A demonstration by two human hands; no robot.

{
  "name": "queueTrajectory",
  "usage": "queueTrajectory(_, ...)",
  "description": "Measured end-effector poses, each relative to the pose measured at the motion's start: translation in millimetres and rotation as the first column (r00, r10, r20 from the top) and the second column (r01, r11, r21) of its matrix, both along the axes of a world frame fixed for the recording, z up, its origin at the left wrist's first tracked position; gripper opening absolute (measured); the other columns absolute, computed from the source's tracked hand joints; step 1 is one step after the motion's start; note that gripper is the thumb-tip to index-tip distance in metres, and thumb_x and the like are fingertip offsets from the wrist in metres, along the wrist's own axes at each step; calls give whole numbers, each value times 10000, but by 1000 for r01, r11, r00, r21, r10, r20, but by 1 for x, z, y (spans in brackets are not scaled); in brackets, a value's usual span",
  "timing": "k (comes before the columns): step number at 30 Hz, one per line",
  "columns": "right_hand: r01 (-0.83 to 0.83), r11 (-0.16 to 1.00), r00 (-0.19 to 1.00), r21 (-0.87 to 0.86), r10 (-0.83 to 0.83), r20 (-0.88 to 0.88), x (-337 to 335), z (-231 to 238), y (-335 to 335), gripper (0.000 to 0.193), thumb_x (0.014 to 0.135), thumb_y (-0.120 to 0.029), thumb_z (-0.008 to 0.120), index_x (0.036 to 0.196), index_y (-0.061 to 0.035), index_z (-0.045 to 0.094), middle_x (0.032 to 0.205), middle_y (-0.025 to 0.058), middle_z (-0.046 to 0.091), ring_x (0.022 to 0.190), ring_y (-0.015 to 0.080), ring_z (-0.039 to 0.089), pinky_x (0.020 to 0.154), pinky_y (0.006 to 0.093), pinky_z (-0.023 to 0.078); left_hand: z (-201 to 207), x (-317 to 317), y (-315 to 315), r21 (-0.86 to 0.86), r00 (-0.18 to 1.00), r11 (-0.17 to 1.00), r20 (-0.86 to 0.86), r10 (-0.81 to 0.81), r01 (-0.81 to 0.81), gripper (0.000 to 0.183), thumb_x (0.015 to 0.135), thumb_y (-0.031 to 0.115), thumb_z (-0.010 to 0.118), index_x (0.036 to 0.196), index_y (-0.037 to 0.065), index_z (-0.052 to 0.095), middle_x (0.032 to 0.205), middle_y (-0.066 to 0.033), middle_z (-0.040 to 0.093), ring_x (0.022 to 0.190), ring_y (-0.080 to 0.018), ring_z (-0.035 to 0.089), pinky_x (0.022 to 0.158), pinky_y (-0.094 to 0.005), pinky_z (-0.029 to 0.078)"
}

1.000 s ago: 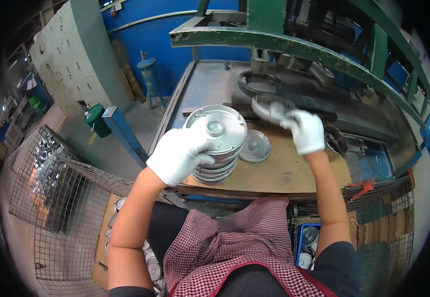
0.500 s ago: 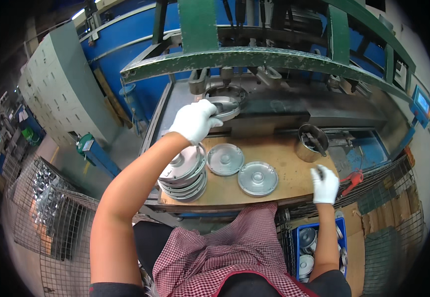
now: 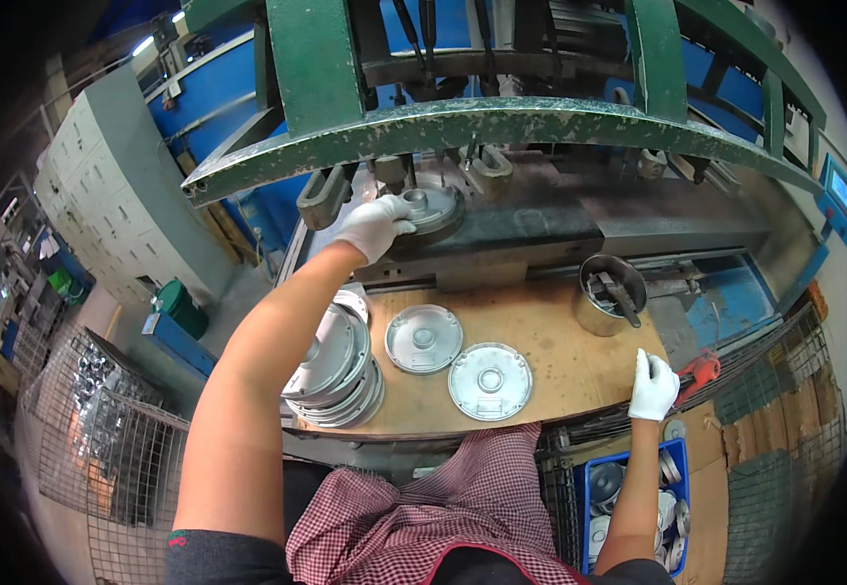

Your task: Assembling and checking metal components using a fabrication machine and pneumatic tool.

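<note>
My left hand (image 3: 376, 230), in a white glove, reaches out to the machine with its fingers on the rim of a round grey metal cover (image 3: 431, 207). That cover lies in the round fixture below the green frame, its raised hub facing up. My right hand (image 3: 653, 388), also gloved, is over the table's right edge with its fingers curled in and nothing visible in them. Two similar covers, one farther (image 3: 423, 338) and one nearer (image 3: 490, 381), lie flat on the wooden board. A stack of covers (image 3: 337, 375) stands at their left, partly behind my left forearm.
A metal pot (image 3: 610, 296) with metal pieces stands on the board's right. Next to my right hand is a red object (image 3: 702, 369). A blue crate (image 3: 679, 458) with metal parts sits below. Green frame bars (image 3: 501, 119) cross above the fixture. Wire cages flank me.
My left hand has lowered the cover from in front of the fixture into it. My right hand's fingers have curled in more. The view has shifted slightly.
</note>
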State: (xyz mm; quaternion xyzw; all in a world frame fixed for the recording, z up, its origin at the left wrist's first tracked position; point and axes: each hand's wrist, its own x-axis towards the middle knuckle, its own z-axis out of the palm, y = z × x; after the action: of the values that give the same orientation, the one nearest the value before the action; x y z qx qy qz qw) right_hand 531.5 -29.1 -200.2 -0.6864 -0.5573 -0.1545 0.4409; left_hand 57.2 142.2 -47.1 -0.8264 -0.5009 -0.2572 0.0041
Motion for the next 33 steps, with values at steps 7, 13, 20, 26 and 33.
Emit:
queueTrajectory(7, 3, 1000, 1000, 10, -3, -4, 0, -2, 2, 192, 836, -236, 713, 779, -53, 703, 749, 101, 683, 695, 280, 631, 693, 393, 449, 6, -4, -5, -107, 997, 994, 80, -13, 22, 208, 810, 165, 708, 974, 39, 688, 989, -168, 651, 967, -321, 606, 862, -361, 467)
queueTrajectory(13, 53, 999, 999, 5, -53, 9, -6, 0, -1, 185, 838, -230, 708, 783, -53, 704, 759, 108, 685, 700, 289, 630, 690, 398, 451, -5, 22, -9, 37, 990, 990, 15, 138, -138, 244, 832, 250, 673, 981, 57, 665, 960, -191, 654, 928, -393, 610, 823, -432, 481)
queueTrajectory(20, 16, 1000, 1000, 26, -16, -3, -3, -1, 3, 202, 842, -228, 701, 774, -38, 697, 766, 126, 685, 691, 307, 635, 657, 412, 457, 8, 27, -15, 4, 983, 983, -21, 184, -183, 265, 838, 282, 667, 974, 53, 670, 971, -184, 659, 932, -379, 619, 815, -437, 488)
queueTrajectory(26, -76, 997, 966, 0, 73, -249, 12, -5, 0, 323, 814, -180, 733, 1073, 7, 685, 1006, 198, 683, 917, 310, 658, 831, 376, 489, 27, 50, -69, 54, 951, 983, -246, 185, -177, 342, 877, 368, 597, 1082, 103, 666, 1039, -164, 661, 969, -347, 629, 842, -427, 498)
queueTrajectory(33, 138, 973, 769, 183, 11, -639, 118, -62, -9, 744, 758, -404, 792, 1299, 30, 523, 1252, 193, 596, 1097, 290, 588, 957, 376, 449, 1, 71, -233, -274, 983, 951, -76, -168, 141, 399, 905, 374, 592, 1209, 117, 627, 1068, -182, 643, 990, -373, 618, 882, -440, 488)
